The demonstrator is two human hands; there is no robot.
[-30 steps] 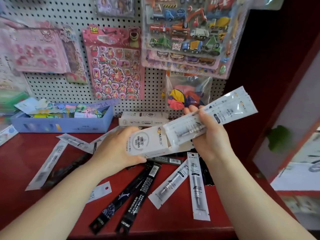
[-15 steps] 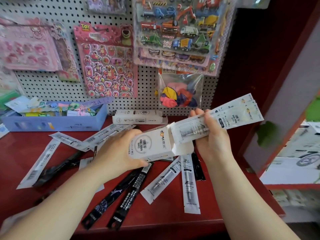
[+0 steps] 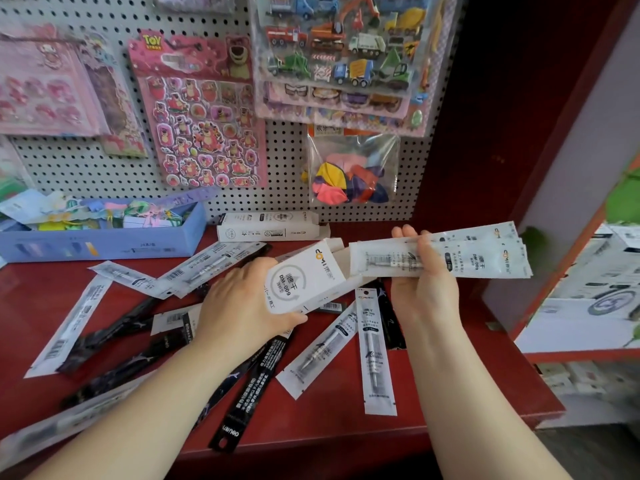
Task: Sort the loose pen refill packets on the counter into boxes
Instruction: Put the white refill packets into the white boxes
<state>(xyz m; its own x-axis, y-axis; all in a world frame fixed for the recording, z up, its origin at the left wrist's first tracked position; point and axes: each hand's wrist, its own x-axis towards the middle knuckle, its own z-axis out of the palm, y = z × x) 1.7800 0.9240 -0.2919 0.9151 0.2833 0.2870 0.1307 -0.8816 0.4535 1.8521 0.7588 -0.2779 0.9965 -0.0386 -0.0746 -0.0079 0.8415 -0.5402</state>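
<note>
Loose refill packets (image 3: 375,351) lie scattered on the red counter (image 3: 467,393) beneath the hands, where the left hand (image 3: 242,303) grips a white box (image 3: 304,275), its open end meeting a sideways-lying packet bundle (image 3: 485,258) clasped by the right hand (image 3: 424,292).

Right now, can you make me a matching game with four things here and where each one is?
Things:
1 white cardboard box marked DM-009
2 bundle of white plastic refill packets
3 long light-blue cardboard box
4 clear bag of coloured balloons

Places:
A hanging on the white pegboard
B in the right hand
C back left of the red counter
D in the left hand

Pairs: 1-D, 2-B, 3-C, 4-A.
</note>
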